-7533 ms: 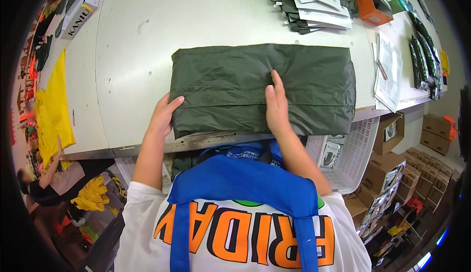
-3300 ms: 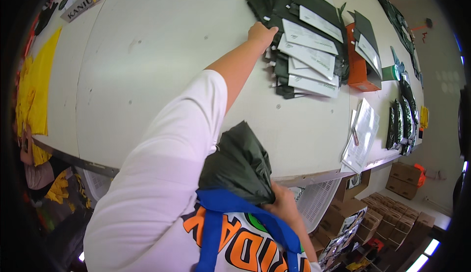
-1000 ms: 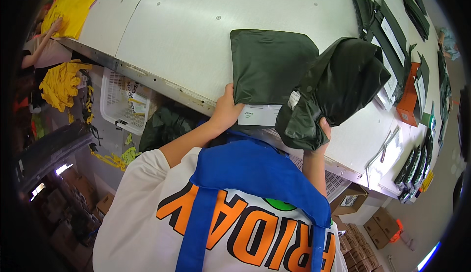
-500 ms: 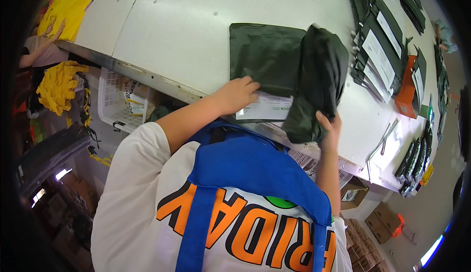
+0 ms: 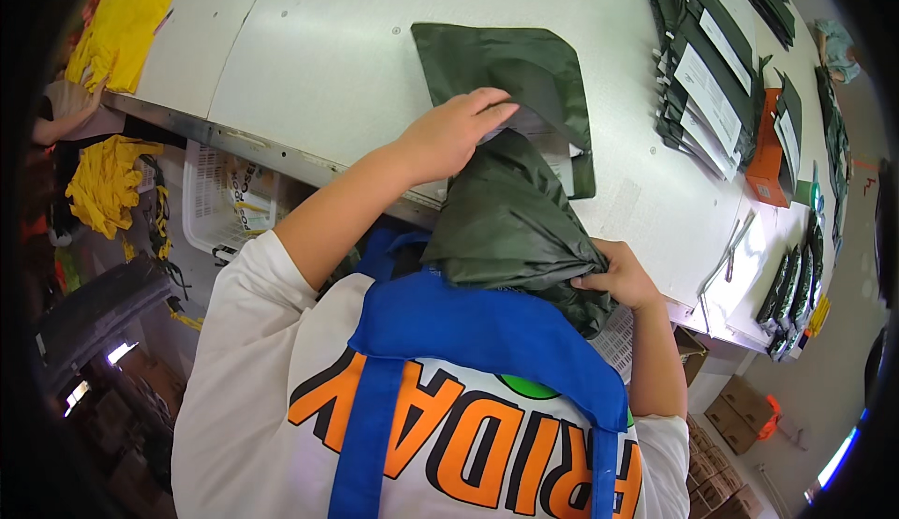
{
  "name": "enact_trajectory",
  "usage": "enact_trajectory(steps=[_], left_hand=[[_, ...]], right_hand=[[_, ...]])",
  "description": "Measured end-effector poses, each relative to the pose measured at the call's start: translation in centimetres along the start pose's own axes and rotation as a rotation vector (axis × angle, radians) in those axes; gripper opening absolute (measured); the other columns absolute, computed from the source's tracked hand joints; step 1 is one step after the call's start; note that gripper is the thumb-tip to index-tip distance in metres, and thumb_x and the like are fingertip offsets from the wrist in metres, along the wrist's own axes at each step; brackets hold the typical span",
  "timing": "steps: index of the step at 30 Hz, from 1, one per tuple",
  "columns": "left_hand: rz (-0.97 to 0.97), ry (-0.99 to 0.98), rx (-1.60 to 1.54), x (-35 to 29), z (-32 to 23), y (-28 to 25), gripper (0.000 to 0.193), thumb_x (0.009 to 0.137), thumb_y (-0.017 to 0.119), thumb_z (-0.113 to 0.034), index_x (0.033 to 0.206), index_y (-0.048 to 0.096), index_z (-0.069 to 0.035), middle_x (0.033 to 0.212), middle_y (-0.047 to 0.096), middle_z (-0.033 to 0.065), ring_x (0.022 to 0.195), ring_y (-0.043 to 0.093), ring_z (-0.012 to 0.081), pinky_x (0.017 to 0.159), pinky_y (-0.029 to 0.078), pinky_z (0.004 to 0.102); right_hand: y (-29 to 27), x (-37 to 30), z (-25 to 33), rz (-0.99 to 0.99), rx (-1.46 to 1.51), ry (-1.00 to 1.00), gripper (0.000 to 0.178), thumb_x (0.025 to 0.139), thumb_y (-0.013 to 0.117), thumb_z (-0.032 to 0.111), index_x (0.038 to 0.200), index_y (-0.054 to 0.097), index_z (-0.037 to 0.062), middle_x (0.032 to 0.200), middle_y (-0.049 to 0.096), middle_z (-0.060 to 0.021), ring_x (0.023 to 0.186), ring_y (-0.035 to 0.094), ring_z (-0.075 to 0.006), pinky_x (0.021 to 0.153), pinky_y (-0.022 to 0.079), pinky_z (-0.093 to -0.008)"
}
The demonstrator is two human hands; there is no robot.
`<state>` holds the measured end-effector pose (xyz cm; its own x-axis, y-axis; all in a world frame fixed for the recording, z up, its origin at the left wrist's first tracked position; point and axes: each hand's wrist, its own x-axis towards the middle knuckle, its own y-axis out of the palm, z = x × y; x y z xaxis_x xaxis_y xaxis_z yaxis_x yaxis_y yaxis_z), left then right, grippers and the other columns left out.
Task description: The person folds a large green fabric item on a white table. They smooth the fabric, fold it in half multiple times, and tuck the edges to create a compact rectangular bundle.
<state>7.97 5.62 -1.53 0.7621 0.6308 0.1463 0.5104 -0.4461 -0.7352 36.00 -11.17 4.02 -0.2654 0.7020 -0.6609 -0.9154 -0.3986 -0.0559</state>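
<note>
A flat, dark green poly mailer bag (image 5: 510, 56) lies on the table before me, its near edge lifted. My left hand (image 5: 461, 137) is closed at that edge, its fingertips over the raised lip; the thumb is hidden. My right hand (image 5: 620, 274) grips the bunched right end of a dark green, glossy soft bundle (image 5: 520, 215), close to my chest. The bundle's far end points into the mailer's mouth, under my left hand; how far it reaches inside is hidden. Part of a white label shows beneath the mailer's edge.
On the right stand several dark mailers with white labels (image 5: 707, 79), beside an orange box (image 5: 768, 159). Scissors or a similar metal tool (image 5: 730, 252) lie near the right edge. A white basket (image 5: 211, 201) sits below the table edge. At the far left, another person's arm (image 5: 70, 118) reaches toward yellow fabric (image 5: 131, 23).
My right hand has brought the bundle left and down, turning its far end to the mailer. My left hand has moved up and lifted the mailer's near edge.
</note>
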Motion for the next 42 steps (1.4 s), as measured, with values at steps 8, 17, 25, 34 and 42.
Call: enact_trajectory(steps=[8,17,25,34,42], left_hand=[[-0.112,-0.01,-0.021,-2.0,-3.1,1.1,0.044,0.072,0.054,0.01,0.112,0.063,-0.007,0.096,0.051,0.0103,0.086,0.053,0.0283,0.076,0.047,0.035],[-0.325,0.204,-0.066,-2.6,-9.4,4.6,0.03,0.073,0.06,0.002,0.101,0.062,-0.007,0.093,0.056,0.0099,0.085,0.055,0.0295,0.075,0.049,0.0359],[-0.347,-0.537,-0.268,2.0,-2.6,6.2,0.061,0.075,0.067,-0.008,0.127,0.034,-0.003,0.114,0.051,0.0206,0.104,0.053,0.0328,0.086,0.048,0.0379],[0.149,-0.201,-0.224,-1.0,-7.2,8.2,0.038,0.075,0.067,-0.014,0.102,0.044,-0.002,0.088,0.062,0.0175,0.081,0.061,0.0368,0.068,0.047,0.0423],[-0.44,0.094,0.114,5.7,-9.2,3.9,0.033,0.073,0.065,-0.016,0.101,0.051,-0.005,0.094,0.058,0.0141,0.084,0.059,0.0319,0.065,0.048,0.043]], right_hand=[[2.3,-1.0,-0.2,-0.678,-0.147,-0.014,0.051,0.072,0.068,0.008,0.12,0.057,-0.002,0.093,0.069,-0.015,0.083,0.064,-0.0173,0.079,0.049,-0.0303],[4.5,2.3,-0.1,-0.871,-0.114,0.064,0.044,0.077,0.069,0.023,0.113,0.061,-0.0007,0.089,0.068,-0.017,0.079,0.065,-0.0217,0.077,0.048,-0.0315],[4.3,2.8,0.1,-0.881,-0.086,0.026,0.043,0.076,0.069,0.024,0.11,0.062,-0.0007,0.086,0.069,-0.0163,0.078,0.065,-0.0237,0.076,0.048,-0.0324],[2.9,3.5,-0.9,-0.939,0.037,-0.024,0.04,0.076,0.069,0.025,0.105,0.063,-0.0014,0.088,0.068,-0.019,0.083,0.066,-0.0299,0.078,0.048,-0.0358],[3.9,2.7,1.0,-0.866,-0.359,0.036,0.058,0.074,0.069,0.028,0.123,0.055,0.002,0.085,0.066,-0.0188,0.079,0.064,-0.0353,0.072,0.049,-0.0408]])
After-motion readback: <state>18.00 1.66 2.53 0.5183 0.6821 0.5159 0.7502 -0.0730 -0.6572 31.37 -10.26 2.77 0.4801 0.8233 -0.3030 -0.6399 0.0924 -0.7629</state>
